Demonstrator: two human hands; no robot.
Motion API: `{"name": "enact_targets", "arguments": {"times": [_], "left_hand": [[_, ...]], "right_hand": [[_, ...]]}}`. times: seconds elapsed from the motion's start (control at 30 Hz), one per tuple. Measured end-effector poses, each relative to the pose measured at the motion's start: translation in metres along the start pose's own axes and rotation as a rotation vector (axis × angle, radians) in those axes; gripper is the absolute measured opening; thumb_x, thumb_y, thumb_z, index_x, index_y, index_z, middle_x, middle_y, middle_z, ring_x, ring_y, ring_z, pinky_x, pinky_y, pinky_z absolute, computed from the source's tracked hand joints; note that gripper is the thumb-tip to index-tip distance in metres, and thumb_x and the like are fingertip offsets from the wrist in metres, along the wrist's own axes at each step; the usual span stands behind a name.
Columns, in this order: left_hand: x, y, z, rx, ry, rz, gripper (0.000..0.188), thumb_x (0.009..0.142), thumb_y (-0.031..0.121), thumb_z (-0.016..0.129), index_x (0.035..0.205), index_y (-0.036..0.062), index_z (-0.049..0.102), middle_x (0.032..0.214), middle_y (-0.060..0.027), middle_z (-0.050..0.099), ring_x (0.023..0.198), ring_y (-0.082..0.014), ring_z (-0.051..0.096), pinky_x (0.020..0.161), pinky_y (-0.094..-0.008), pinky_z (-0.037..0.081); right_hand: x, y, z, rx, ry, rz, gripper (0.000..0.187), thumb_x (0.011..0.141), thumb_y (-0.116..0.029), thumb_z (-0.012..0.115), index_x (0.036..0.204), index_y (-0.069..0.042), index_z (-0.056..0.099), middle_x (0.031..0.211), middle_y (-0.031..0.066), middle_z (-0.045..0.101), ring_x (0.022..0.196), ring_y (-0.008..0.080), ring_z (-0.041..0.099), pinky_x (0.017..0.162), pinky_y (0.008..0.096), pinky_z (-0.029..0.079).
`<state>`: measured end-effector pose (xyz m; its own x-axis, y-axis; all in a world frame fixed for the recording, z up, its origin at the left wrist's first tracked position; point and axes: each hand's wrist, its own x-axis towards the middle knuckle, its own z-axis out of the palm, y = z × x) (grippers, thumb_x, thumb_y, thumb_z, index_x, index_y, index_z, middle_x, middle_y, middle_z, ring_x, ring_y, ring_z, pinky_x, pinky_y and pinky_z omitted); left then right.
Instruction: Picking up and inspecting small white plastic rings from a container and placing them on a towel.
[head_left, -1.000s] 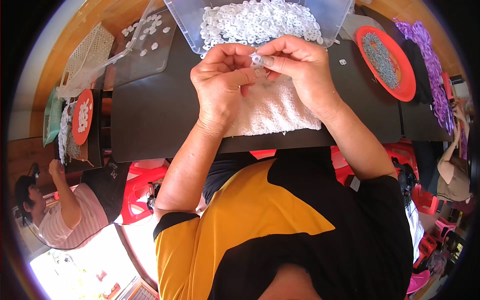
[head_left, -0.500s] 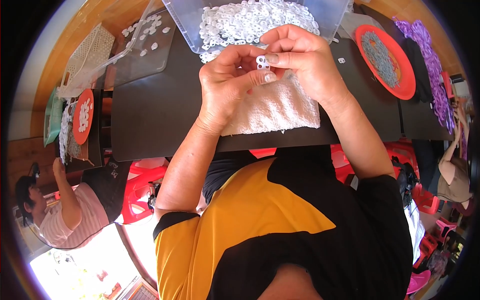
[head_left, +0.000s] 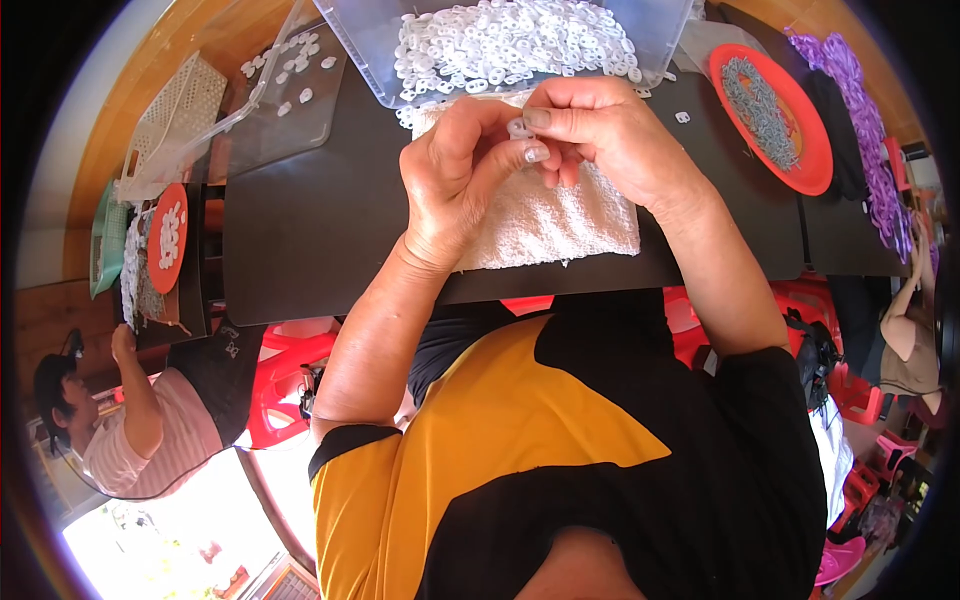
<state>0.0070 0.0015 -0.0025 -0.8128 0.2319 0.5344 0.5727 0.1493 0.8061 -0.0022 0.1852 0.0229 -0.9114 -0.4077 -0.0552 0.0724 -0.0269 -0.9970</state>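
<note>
Above a white towel point(head_left: 560, 220) on the dark table, my two hands meet around a small white plastic piece with holes point(head_left: 517, 129). My left hand point(head_left: 455, 175) pinches it between thumb and fingers. From the other side, the thumb and forefinger of my right hand point(head_left: 610, 130) close on its upper edge, with the remaining fingers curled below. Part of the piece is hidden by my fingertips. Just beyond my hands stands a clear plastic bin point(head_left: 662, 45) with a heap of similar white pieces point(head_left: 510, 45) in it.
On the right lie a red tray point(head_left: 812, 165) of grey metal pins point(head_left: 760, 110) and purple cord point(head_left: 850, 110). A clear lid point(head_left: 300, 125) with several white pieces is at the left. One loose piece point(head_left: 683, 117) rests right of the bin. A co-worker point(head_left: 130, 410) sits at the left.
The white piece has turned between my fingers, its holed face less in view. My right hand has come down and nearer, its fingers curling underneath.
</note>
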Motion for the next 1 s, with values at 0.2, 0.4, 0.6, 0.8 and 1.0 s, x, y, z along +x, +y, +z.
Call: {"name": "enact_targets", "arguments": {"times": [0.2,0.4,0.6,0.8,1.0], "left_hand": [[-0.002,0.001,-0.001,0.122,-0.002,0.162,0.016,0.084,0.002,0.072,0.094,0.0,0.06,0.079,-0.0058,0.066,0.071,-0.0103,0.066,0.063,-0.0234,0.053],[-0.003,0.0,-0.001,0.036,0.006,0.168,0.016,0.084,0.0,0.071,0.095,-0.0003,0.06,0.079,-0.0055,0.065,0.068,-0.0103,0.065,0.06,-0.0229,0.053],[-0.004,-0.005,0.006,-0.128,0.064,0.082,0.02,0.083,0.0,0.073,0.098,0.0002,0.059,0.08,-0.0042,0.064,0.071,-0.0078,0.063,0.061,-0.0212,0.052],[-0.007,-0.009,0.003,-0.044,0.037,0.13,0.024,0.078,0.001,0.077,0.096,0.0006,0.061,0.08,-0.0031,0.065,0.069,-0.0068,0.061,0.06,-0.0204,0.05],[-0.005,0.002,0.001,-0.136,-0.035,0.084,0.015,0.082,-0.004,0.072,0.09,-0.0017,0.059,0.074,-0.0062,0.065,0.067,-0.0116,0.066,0.062,-0.0236,0.054]], "right_hand": [[-0.001,0.004,0.002,0.187,-0.066,0.054,0.021,0.092,-0.02,0.059,0.086,0.0,0.065,0.065,0.0032,0.057,0.055,0.0138,0.06,0.049,0.0221,0.045],[0.002,0.012,0.006,0.369,-0.125,0.046,0.019,0.092,-0.017,0.06,0.085,0.0,0.064,0.065,0.0028,0.057,0.055,0.0142,0.061,0.046,0.0224,0.043],[0.003,0.009,0.004,0.29,-0.058,-0.03,0.018,0.091,-0.017,0.061,0.085,-0.001,0.065,0.067,0.0031,0.059,0.056,0.0131,0.059,0.05,0.022,0.042],[0.001,0.007,0.001,0.19,-0.068,-0.015,0.019,0.089,-0.019,0.064,0.083,-0.001,0.064,0.067,0.0032,0.06,0.056,0.0118,0.059,0.05,0.0218,0.042],[0.001,0.012,0.001,0.33,-0.136,0.048,0.015,0.09,-0.013,0.061,0.084,0.0,0.063,0.068,0.0044,0.06,0.055,0.0132,0.061,0.046,0.0207,0.043]]}}
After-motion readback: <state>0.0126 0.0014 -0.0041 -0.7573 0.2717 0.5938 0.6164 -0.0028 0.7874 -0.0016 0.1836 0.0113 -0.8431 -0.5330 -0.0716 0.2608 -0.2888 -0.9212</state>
